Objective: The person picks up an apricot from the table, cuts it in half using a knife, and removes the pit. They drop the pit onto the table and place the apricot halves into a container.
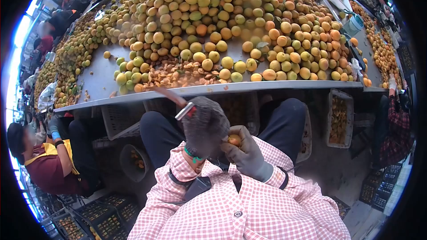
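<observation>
My left hand (205,122), in a dark glove smeared by motion, is closed around a small hand tool (186,111). A silver and red part and a reddish-brown strip of the tool stick out past the fingers, toward the table; its other end is hidden. In a grey glove, my right hand (249,151) grips an apricot (234,140) with thumb and fingers, close beside the left hand. Both hands are above my lap, short of the table edge. On the table beyond them, a heap of brown pits or cut pieces (184,74) lies among whole apricots (213,56).
A metal table (104,74) piled with apricots spans the front, its rim (249,87) before my knees. Crates (330,120) and a bucket (133,178) stand below. Other people (49,164) sit at left and right. A cup (352,24) stands at the table's right.
</observation>
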A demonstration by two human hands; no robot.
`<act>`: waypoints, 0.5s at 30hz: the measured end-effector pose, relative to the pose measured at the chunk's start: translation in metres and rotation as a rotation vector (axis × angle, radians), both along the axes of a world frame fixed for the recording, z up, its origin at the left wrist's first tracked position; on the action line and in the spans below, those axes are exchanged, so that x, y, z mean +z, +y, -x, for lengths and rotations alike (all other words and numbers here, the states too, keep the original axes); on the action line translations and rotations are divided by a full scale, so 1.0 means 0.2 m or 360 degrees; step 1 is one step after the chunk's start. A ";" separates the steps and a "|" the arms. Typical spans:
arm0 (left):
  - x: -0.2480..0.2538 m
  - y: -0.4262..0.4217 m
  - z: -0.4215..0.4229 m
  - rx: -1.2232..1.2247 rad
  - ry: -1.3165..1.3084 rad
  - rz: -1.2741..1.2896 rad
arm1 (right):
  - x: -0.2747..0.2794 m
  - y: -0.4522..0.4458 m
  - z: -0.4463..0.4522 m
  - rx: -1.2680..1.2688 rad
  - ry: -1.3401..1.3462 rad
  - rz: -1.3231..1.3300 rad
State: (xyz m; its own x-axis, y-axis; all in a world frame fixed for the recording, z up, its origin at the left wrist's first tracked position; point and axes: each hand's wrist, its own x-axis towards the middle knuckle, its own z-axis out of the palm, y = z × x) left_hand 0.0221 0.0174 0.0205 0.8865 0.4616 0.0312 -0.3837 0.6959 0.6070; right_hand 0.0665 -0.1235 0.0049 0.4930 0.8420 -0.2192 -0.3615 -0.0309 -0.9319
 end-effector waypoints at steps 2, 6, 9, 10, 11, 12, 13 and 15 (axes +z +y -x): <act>-0.02 -0.04 0.02 0.0007 0.0064 0.0399 | 0.01 0.01 -0.02 -0.0017 -0.0021 0.0015; -0.04 -0.01 0.02 -0.0029 0.0061 0.0282 | 0.04 0.00 -0.03 0.0107 0.0112 0.0041; 0.03 -0.01 0.00 -0.0155 0.0004 0.0190 | 0.05 -0.01 -0.03 0.0149 -0.0165 0.0028; 0.08 -0.04 -0.02 0.0028 0.0052 -0.0011 | 0.06 -0.01 -0.03 0.0182 -0.0306 0.0030; 0.12 -0.04 -0.04 0.0213 0.0100 -0.0214 | 0.07 -0.01 -0.04 0.0186 -0.0311 0.0028; 0.12 -0.03 -0.03 0.0218 0.0098 -0.0218 | 0.08 -0.01 -0.04 0.0213 -0.0228 -0.0015; 0.11 -0.01 -0.02 0.0104 0.0002 -0.0129 | 0.08 -0.01 -0.04 0.0238 -0.0145 -0.0059; 0.11 0.00 -0.02 -0.0014 -0.0100 -0.0049 | 0.06 0.00 -0.02 0.0158 -0.0165 -0.0117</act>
State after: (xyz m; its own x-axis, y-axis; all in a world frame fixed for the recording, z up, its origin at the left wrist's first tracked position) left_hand 0.0264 0.0182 0.0430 0.8864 0.4519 0.1009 -0.4158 0.6809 0.6029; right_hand 0.0707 -0.1233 0.0171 0.4232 0.8996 -0.1076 -0.2616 0.0076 -0.9651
